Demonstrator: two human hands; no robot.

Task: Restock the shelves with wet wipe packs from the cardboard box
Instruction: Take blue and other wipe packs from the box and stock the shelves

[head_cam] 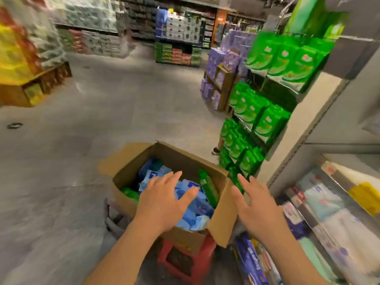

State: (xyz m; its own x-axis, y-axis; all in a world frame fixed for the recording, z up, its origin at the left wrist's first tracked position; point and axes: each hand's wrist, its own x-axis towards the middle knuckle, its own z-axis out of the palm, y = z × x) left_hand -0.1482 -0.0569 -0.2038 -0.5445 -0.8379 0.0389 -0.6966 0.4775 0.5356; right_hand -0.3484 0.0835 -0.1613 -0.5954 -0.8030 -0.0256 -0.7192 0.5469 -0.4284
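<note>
Both hands reached for the cardboard box (pixel 223 219): left hand (pixel 164 199) over the blue packs (pixel 190 217), right hand (pixel 257 206) beside; fingers spread, empty. Next, I think, gripping one pack.

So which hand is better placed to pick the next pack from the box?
Left. The left hand hovers open over the blue packs inside the cardboard box; the right hand is outside its right wall.

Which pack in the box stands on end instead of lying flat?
The tall green pack against the cardboard box's right wall; the blue packs lie jumbled flat.
</note>
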